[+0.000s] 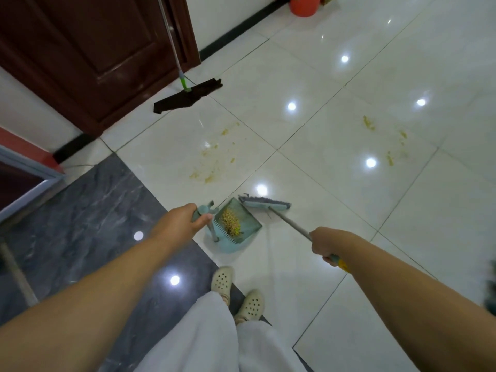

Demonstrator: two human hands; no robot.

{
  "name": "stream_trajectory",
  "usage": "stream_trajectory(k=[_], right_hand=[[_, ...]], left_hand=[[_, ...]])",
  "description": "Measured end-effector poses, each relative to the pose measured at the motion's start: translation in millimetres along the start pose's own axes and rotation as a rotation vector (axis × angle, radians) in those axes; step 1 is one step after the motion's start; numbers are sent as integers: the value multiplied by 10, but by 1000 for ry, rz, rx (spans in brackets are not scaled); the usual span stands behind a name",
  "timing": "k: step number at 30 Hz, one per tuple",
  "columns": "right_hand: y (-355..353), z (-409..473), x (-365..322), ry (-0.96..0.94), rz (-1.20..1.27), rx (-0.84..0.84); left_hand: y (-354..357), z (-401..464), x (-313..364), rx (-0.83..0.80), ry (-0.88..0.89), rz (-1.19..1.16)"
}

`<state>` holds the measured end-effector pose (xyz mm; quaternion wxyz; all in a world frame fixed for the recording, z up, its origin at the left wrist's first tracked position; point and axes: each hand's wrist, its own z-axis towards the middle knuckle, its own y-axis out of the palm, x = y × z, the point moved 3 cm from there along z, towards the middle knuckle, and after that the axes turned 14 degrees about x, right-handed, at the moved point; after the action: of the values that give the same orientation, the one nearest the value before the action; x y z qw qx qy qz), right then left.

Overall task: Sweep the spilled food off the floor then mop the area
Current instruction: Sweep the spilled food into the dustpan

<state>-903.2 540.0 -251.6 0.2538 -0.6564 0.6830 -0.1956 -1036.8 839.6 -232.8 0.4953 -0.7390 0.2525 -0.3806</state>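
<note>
Left hand (188,218) grips the dustpan (236,229) handle, tilting it to keep collected food; right hand (323,244) grips the broom (264,205) at its lip. Spilled food (212,162) remains beyond the dustpan; the mop (188,96) waits farther off.

The dustpan (236,232) stands on the floor (349,237) ahead of the person's feet, with food (230,222) in it. The broom head (264,204) lies just right of it. Spilled food (212,162) lies beyond, more (383,138) far right. The mop (188,95) rests farther back by the door (88,49).
</note>
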Motion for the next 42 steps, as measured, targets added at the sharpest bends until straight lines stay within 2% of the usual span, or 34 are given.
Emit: stream_trajectory(k=[1,4,10,13,20,23,28,33,36,42], right_hand=[[3,-31,22,-4,0,34],[-6,-43,175,146,-43,-5],[-196,-84,284,113,69,33],[-257,-3,333,162,124,52],[-130,258,359,419,533,23],[64,317,266,386,600,3],[418,3,-64,281,564,-81],[337,-490,-241,321,648,-242],[286,-657,-334,295,625,-216],[404,-602,-565,330,684,-50]], left_hand=[[-2,0,9,2,4,4],[-11,5,34,7,51,20],[-65,16,-6,-6,56,-3],[-104,33,-76,-22,83,-15],[-160,115,-274,-50,106,10],[-131,149,-339,-82,130,32],[-83,251,-397,-112,162,31],[-61,317,-443,-184,199,18],[-82,314,-522,-177,214,11],[-173,263,-781,-173,249,32]])
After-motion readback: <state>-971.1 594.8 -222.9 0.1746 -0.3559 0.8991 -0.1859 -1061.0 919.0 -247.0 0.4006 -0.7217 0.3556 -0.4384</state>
